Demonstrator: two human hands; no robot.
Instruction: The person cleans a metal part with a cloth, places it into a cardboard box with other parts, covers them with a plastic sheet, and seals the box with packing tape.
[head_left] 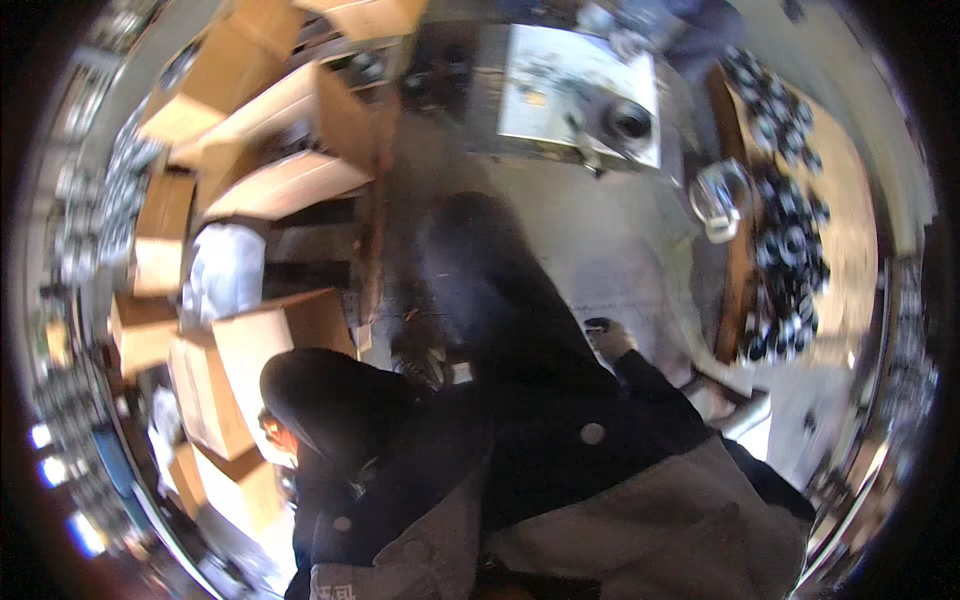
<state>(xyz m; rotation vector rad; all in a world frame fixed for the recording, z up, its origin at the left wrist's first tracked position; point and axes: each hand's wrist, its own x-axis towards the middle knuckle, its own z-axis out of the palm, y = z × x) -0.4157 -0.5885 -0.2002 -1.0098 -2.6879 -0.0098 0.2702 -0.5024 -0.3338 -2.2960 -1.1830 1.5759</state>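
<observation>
My right hand hangs beside my right leg, above the grey floor, its fingers curled. A small dark thing shows at its fingertips; blur hides what kind it is. At the far left of my body, my left hand is mostly hidden behind my dark clothing, close to a cardboard box. Whether its fingers hold anything does not show. My dark leg stretches forward between the boxes and a white-topped table.
Open cardboard boxes and a white plastic bag crowd the left side. On the right, a wooden table carries many dark round parts, with a clear container at its edge. Another person is beyond the white table.
</observation>
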